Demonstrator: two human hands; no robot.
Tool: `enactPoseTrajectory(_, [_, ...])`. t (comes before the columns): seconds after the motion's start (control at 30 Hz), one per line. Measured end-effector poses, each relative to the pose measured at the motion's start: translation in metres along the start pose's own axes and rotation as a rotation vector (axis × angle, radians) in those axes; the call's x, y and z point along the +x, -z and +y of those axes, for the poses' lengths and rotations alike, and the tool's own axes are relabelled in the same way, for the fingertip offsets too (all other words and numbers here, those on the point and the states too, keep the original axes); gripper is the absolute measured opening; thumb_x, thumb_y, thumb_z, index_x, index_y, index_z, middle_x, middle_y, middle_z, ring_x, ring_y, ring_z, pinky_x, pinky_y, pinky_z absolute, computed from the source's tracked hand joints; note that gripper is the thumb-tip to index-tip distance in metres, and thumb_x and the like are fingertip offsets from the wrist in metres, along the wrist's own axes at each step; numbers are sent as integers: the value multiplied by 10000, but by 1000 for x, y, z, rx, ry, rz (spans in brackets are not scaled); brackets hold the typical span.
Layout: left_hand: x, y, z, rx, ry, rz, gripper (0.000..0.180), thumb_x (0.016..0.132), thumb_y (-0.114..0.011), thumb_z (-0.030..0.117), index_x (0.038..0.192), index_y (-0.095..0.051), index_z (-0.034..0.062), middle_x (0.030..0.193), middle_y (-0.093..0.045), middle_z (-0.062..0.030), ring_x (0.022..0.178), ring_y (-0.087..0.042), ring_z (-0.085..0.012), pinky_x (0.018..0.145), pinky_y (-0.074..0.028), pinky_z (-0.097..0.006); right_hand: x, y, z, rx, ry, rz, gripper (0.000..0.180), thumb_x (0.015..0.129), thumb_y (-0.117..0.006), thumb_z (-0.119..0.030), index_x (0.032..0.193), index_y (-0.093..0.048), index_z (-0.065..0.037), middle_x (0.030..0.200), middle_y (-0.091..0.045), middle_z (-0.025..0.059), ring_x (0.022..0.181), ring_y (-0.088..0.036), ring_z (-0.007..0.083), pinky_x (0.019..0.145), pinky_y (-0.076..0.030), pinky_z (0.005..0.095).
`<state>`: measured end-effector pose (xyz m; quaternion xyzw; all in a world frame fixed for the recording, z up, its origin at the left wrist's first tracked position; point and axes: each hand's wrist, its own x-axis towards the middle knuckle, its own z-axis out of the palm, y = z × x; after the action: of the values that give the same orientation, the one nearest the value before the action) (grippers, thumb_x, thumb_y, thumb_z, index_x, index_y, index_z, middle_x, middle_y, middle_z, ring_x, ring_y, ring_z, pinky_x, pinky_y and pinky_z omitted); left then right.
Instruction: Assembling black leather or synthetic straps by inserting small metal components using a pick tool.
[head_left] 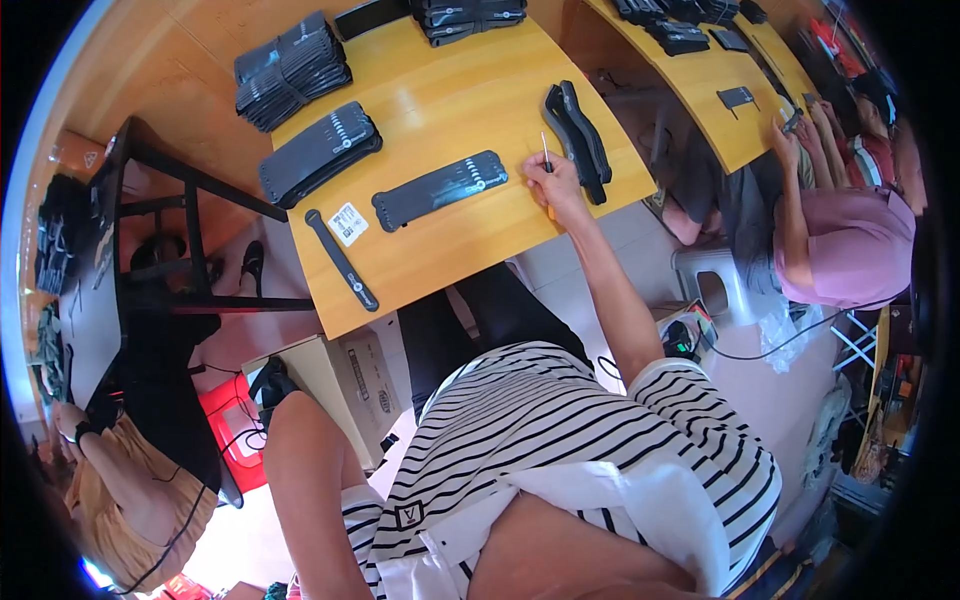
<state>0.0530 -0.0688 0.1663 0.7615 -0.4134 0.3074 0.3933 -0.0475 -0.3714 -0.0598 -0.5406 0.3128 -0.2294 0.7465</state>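
My right hand [555, 188] is closed around a small screwdriver [546, 160] with a thin metal shaft pointing away from me and a dark handle with an orange end. It hovers over or rests on the yellow table, between a flat set of black straps [440, 190] with white print and a looped pair of black straps [577, 140]. A single narrow black strap [341, 262] lies at the table's near left, beside a white printed label [348, 224]. My left arm [310, 490] is bent at the lower left, and its hand is out of view.
Stacks of black straps [320, 153] line the left and far sides of the yellow table [470, 255]; one is a tied bundle [292, 70]. A dark-framed table [160, 210] stands left. Co-workers sit at both sides, one near a second yellow table [700, 95]. A cardboard box [365, 390] sits below.
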Motion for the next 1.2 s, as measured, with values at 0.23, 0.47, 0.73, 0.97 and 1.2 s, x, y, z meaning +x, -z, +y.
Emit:
enactPoseTrajectory(0.23, [4, -13, -4, -93, 39, -59, 190, 832, -527, 117, 963, -587, -8, 906, -595, -94, 874, -568, -184, 784, -441, -262, -1, 3, -1, -46, 23, 13, 58, 793, -604, -65, 776, -555, -41, 573, -502, 10, 368, -358, 36, 326, -243, 189])
enactPoseTrajectory(0.47, [1, -11, -7, -139, 106, -97, 177, 828, -535, 121, 942, -598, 2, 896, -595, -87, 869, -566, -180, 789, -430, -263, 1, -3, 4, -63, 33, -3, 45, 781, -615, -66, 770, -576, -47, 570, -508, 3, 368, -359, 35, 324, -234, 194])
enactPoseTrajectory(0.73, [-38, 53, -10, 17, 301, -42, 162, 824, -544, 126, 919, -611, 12, 886, -596, -78, 862, -564, -176, 794, -417, -264, -2, 17, 10, -50, 57, 51, 77, 793, -647, -99, 829, -580, -88, 595, -518, -4, 370, -344, 28, 325, -236, 184])
enactPoseTrajectory(0.97, [-154, -74, -73, 218, 915, -317, 400, 719, -705, 265, 953, -563, -27, 759, -605, -158, 709, -607, -274, 644, -474, -357, 0, 2, 4, -148, 69, -10, 67, 798, -636, -90, 829, -585, -59, 602, -526, 12, 391, -367, 41, 339, -257, 190])
enactPoseTrajectory(1.2, [-179, -79, -118, -423, 1321, -415, 206, 757, -662, 109, 887, -554, -9, 639, -585, -36, 515, -558, -113, 423, -428, -233, -16, -7, -4, -129, 70, 17, 47, 820, -604, -78, 859, -594, -54, 601, -518, 11, 392, -363, 34, 340, -254, 196])
